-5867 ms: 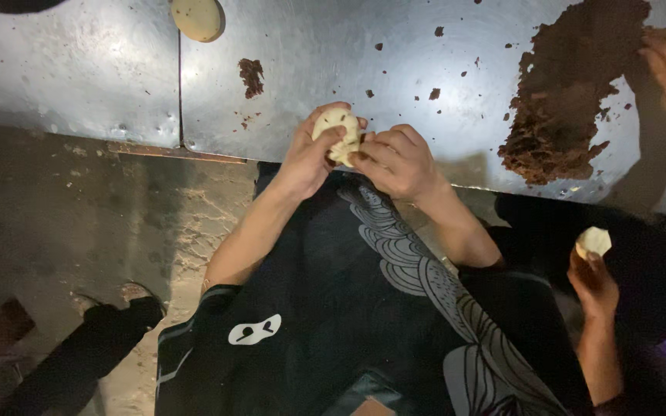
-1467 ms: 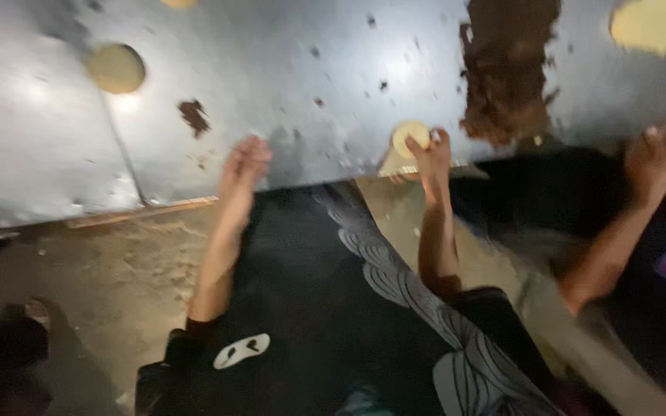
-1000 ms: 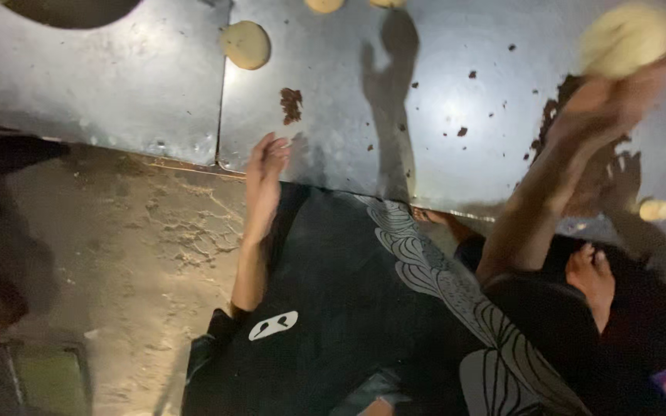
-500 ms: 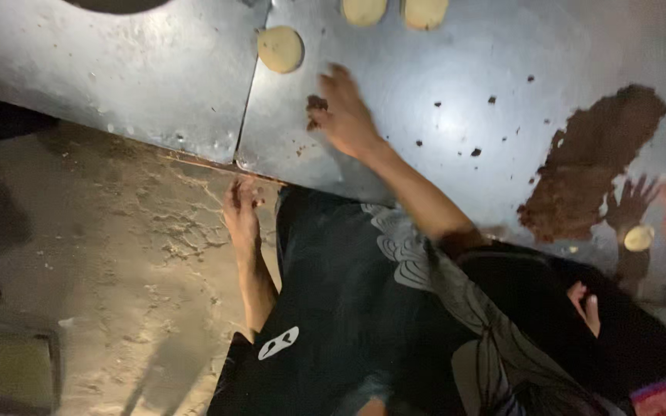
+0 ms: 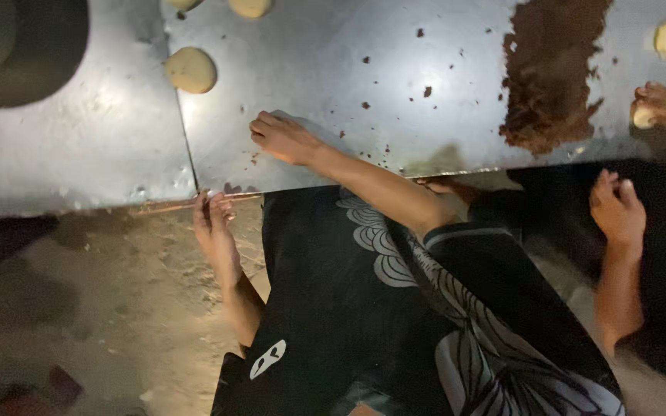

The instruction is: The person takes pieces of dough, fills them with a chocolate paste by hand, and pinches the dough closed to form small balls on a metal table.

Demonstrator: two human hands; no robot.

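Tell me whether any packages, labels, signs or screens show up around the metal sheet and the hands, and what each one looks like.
No packages, signs or screens are in view.
The only mark is a small white emblem on the black garment, low in the picture below the left hand: an oval-like white patch with dark shapes inside it.

A flat, round, pale dough disc (image 5: 191, 69) lay on the grey metal surface (image 5: 333, 92). It sat beside the seam between the surface's sheets, well apart from the brown filling smear (image 5: 553, 77).
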